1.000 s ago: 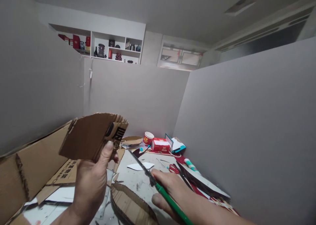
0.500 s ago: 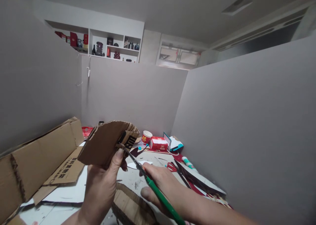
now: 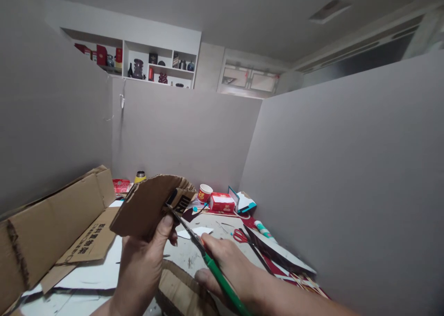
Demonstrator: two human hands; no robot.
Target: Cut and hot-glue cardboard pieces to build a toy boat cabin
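I have the left hand (image 3: 144, 265) pinching the curved cardboard piece (image 3: 142, 209) along its lower edge, thumb on the near face and fingertips curled round behind. The piece is held up off the table (image 3: 182, 257), tilted, its long axis rising from lower left to upper right, with dark print near the right end.

The right hand (image 3: 232, 263) is closed on a green-handled cutting tool (image 3: 222, 279), which I take for shears, with digits on both sides of the handle. The relation I watch is this: from the right hand, the piece lies up and to the left, and the metal blades point that way, crossing its long axis. Their tips meet the printed part, just beside the left thumb, at least as I see it; I cannot tell whether the 2 blades are parted.

The left hand is the nearer to the piece. Below and between the 2 hands, a cardboard oval (image 3: 183, 286) sits on the table, while the red scissors (image 3: 239, 235) lie beyond the right hand.
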